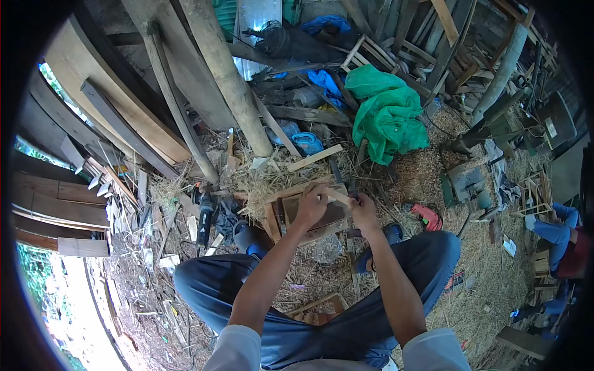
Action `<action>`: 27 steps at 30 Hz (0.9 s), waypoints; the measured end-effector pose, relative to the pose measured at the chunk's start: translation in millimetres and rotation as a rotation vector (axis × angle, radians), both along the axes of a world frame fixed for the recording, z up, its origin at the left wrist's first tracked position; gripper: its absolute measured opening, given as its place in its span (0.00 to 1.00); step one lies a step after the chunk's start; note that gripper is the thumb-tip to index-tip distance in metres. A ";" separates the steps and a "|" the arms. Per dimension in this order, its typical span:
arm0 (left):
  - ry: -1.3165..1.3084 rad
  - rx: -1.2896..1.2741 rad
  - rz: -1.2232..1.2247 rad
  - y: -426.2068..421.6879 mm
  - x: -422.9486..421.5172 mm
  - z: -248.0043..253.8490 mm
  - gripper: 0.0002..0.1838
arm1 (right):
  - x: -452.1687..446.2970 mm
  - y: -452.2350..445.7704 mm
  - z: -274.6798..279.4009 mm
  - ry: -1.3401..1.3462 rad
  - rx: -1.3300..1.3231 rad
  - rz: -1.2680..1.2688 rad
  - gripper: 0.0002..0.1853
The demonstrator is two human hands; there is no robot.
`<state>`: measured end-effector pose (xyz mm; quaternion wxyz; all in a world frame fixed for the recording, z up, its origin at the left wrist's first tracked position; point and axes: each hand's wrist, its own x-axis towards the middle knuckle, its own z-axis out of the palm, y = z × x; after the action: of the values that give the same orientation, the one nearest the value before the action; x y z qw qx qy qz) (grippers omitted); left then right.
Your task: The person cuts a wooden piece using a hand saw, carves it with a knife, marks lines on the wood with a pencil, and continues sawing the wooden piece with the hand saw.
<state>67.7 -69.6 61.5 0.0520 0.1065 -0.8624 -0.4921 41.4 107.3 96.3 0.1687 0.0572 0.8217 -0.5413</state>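
Both of my hands are over a low wooden box or frame (270,224) between my feet. A short, pale wooden strip (337,196) spans the gap between them. My left hand (311,207) has its fingers closed around the strip's left end. At the other end my right hand (363,213) pinches it. Just beyond the right hand, a dark, narrow tool (336,170) stands by the box's far edge; its kind is unclear. Another pale wooden stick (314,158) lies past the box.
A black angle grinder (205,216) lies to the left, a red power tool (427,216) to the right. Green plastic sheeting (390,114) is heaped ahead near wooden posts (232,74). Shavings cover the ground. Another person (560,241) sits at the far right.
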 end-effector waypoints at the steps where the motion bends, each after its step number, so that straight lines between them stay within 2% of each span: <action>1: 0.053 -0.093 -0.060 3.1 -1.5 3.7 0.18 | -3.7 3.8 -10.6 0.006 0.001 -0.005 0.07; 3: 0.033 -0.149 -0.129 5.2 2.0 20.5 0.19 | -9.4 14.2 -23.5 0.022 -0.168 -0.156 0.09; 4: 0.006 -0.209 -0.192 3.8 5.6 25.3 0.20 | -11.3 17.1 -15.1 0.033 -0.165 -0.159 0.09; 5: 0.019 -0.208 -0.194 0.9 8.5 24.4 0.20 | -13.2 20.8 -5.5 -0.132 -0.287 -0.230 0.09; 6: 0.018 -0.371 -0.301 -3.9 11.7 16.8 0.21 | -14.7 22.0 7.8 -0.297 -0.411 -0.297 0.08; 7: 0.018 -0.539 -0.403 -7.2 13.3 9.1 0.21 | -15.1 22.2 19.2 -0.281 -0.416 -0.293 0.08; 9: -0.004 -0.532 -0.342 -5.9 17.6 4.0 0.21 | -10.9 22.1 42.6 -0.347 -0.622 -0.234 0.08; 11: -0.022 -0.520 -0.277 -8.8 8.3 10.8 0.21 | -10.0 18.5 63.3 -0.332 -0.616 -0.212 0.09; 13: -0.444 -0.034 -0.154 -11.2 3.3 62.8 0.18 | -12.3 15.6 79.8 -0.328 -0.627 -0.100 0.12; 14: -0.432 -0.039 -0.142 -16.4 3.2 77.4 0.18 | -10.1 13.5 98.3 -0.319 -0.684 -0.072 0.14; 16: -0.139 0.906 -0.056 -30.0 10.0 107.3 0.16 | -5.2 4.7 134.4 -0.314 -0.708 -0.020 0.15; 19: 0.017 0.938 -0.095 -44.8 32.7 175.5 0.19 | 5.5 -12.3 158.8 -0.324 -0.768 0.095 0.18; 21: 0.061 0.888 -0.061 -48.7 43.2 203.4 0.19 | 16.5 -23.7 167.3 -0.260 -0.757 0.202 0.18; 24: 0.304 0.880 -0.009 -45.8 60.9 206.3 0.21 | 34.0 -37.2 172.7 -0.209 -0.753 0.270 0.17; 27: 0.299 0.914 0.063 -39.4 69.6 204.0 0.23 | 37.3 -39.5 165.9 -0.158 -0.737 0.331 0.16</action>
<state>137.3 -109.1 265.5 0.1382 0.0724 -0.5372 -0.8289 78.7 67.8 262.3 0.3253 -0.0987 0.5553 -0.7590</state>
